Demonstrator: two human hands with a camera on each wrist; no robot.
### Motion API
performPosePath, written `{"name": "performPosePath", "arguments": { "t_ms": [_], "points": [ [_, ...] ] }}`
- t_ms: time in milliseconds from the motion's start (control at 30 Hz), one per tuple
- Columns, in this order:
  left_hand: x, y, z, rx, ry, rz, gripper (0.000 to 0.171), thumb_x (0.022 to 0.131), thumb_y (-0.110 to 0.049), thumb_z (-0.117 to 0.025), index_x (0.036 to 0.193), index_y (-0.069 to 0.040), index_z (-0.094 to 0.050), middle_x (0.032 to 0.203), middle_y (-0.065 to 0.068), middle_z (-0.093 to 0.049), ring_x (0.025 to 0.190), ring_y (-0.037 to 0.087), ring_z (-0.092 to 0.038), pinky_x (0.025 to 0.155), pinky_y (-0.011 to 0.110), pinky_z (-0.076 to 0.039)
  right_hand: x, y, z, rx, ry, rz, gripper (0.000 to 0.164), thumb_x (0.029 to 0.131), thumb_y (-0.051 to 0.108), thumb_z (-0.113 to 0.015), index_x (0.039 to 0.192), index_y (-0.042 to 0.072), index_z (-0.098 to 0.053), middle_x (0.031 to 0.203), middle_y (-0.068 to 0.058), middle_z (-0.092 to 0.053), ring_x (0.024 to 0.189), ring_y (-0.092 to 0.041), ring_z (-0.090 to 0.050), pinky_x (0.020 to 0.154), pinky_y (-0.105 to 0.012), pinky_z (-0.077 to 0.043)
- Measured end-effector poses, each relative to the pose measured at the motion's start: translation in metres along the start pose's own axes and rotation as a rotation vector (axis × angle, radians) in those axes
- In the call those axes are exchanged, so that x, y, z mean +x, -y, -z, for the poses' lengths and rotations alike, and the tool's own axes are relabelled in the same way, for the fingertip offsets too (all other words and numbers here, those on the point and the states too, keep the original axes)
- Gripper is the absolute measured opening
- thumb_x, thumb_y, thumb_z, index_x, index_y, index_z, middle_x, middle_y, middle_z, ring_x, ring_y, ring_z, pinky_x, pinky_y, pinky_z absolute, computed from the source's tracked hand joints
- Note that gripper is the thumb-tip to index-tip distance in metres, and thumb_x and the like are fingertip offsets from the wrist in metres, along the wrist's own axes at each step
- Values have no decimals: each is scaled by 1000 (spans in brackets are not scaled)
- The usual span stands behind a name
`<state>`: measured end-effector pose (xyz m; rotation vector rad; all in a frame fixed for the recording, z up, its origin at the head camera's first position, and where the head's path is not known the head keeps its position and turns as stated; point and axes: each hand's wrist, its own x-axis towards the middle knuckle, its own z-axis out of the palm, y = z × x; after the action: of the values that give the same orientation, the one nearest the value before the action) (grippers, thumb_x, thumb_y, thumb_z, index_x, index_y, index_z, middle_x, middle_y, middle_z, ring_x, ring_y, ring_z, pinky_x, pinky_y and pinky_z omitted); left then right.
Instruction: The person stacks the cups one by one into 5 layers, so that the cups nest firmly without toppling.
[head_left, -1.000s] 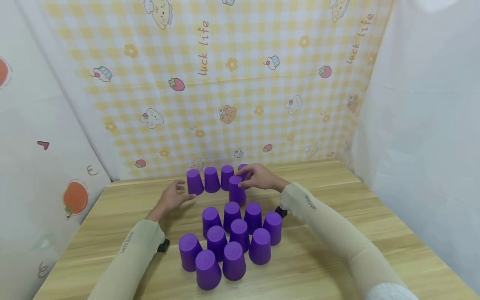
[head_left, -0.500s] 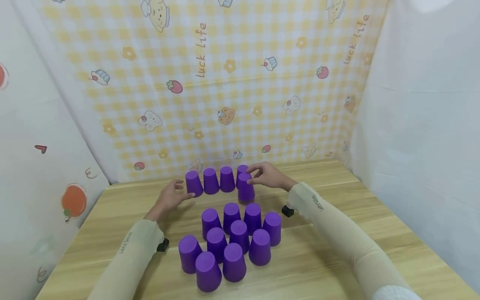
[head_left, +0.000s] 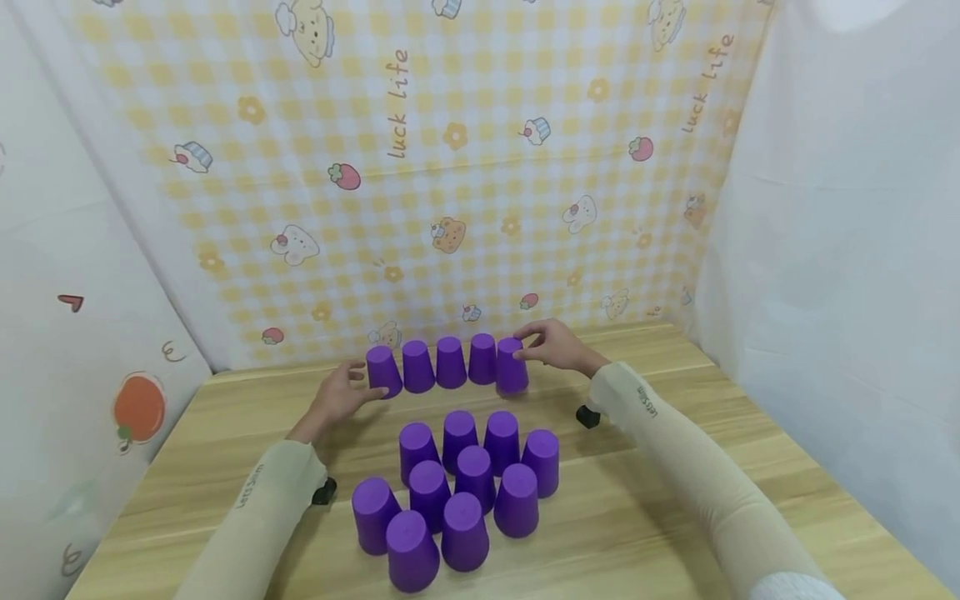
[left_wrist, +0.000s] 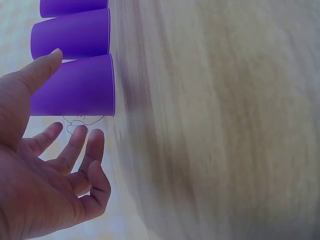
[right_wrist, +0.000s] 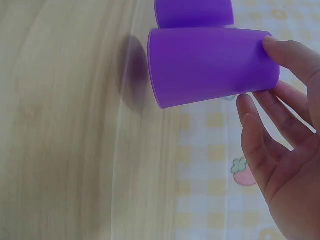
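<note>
Counting the smooth purple tapered cups, we are finding fifteen, all standing upside down on the pale wood-grained worktop [head_left: 637, 517] or just over it. Five are forming the back row [head_left: 452, 364], running side by side below the yellow-and-white checked cloth [head_left: 450, 192], and ten are making up the front cluster [head_left: 474, 481], which is standing apart from that row and nearer to us.

With our right hand [head_left: 553, 343] we are gripping the rightmost cup [head_left: 513, 367] of the five, pinching it near its narrow upper end between the thumb and the fingers [right_wrist: 282, 117]. That cup is leaning a little and sitting just beside its neighbour; we are unable to tell whether the two are touching, or whether its rim is meeting the worktop.

Our left hand [head_left: 339, 398] is resting beside the leftmost cup [head_left: 384, 373] at the other end of the row. Its fingers [left_wrist: 72, 147] are spreading loosely, gripping nothing, while its thumb is lying across the near side of that cup in the left wrist view; whether it is touching, we are not managing to tell.

On our forearms we are wearing two beige fabric sleeves [head_left: 258, 517], and two small black blocks [head_left: 588, 417] are showing, one at each wrist. Two white side cloths [head_left: 825, 250] are hanging, one to the left and one to the right.
</note>
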<state>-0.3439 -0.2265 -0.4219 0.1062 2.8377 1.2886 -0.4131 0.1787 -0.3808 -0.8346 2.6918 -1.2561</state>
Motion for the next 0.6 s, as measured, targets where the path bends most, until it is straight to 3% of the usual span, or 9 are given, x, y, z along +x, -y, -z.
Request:
{"name": "performPosePath", "arguments": {
  "t_ms": [133, 267, 400, 600],
  "points": [
    [-1, -2, 2, 2, 3, 0, 86, 90, -35, -74, 149, 7, -28, 144, 33, -41, 131, 48, -42, 105, 59, -40, 1, -6, 3, 23, -18, -26, 41, 88, 20, -76, 123, 1, -66, 122, -18, -66, 94, -38, -70, 66, -48, -59],
    [-2, -2, 1, -1, 4, -5, 85, 90, -34, -74, 148, 8, -29, 145, 34, -40, 132, 48, -42, 105, 59, -40, -1, -11, 4, 44, -41, -65, 42, 89, 20, -75, 125, 1, -65, 125, -18, -64, 95, -35, -70, 74, -56, -57],
    [-2, 2, 0, -4, 16, 8, 85, 89, -34, -74, 149, 7, -29, 145, 34, -41, 132, 48, -42, 106, 59, -39, -2, -14, 2, 54, -57, -106, 42, 89, 19, -75, 126, 1, -64, 127, -18, -64, 94, -28, -71, 77, -57, -56],
    [-3, 3, 1, -14, -11, 8, 84, 89, -34, -74, 148, 6, -30, 144, 34, -41, 131, 49, -43, 105, 59, -40, 5, -17, 0, 53, -98, -98, 44, 90, 19, -75, 127, -1, -63, 128, -20, -62, 94, -29, -71, 76, -56, -57]
  ]
}}
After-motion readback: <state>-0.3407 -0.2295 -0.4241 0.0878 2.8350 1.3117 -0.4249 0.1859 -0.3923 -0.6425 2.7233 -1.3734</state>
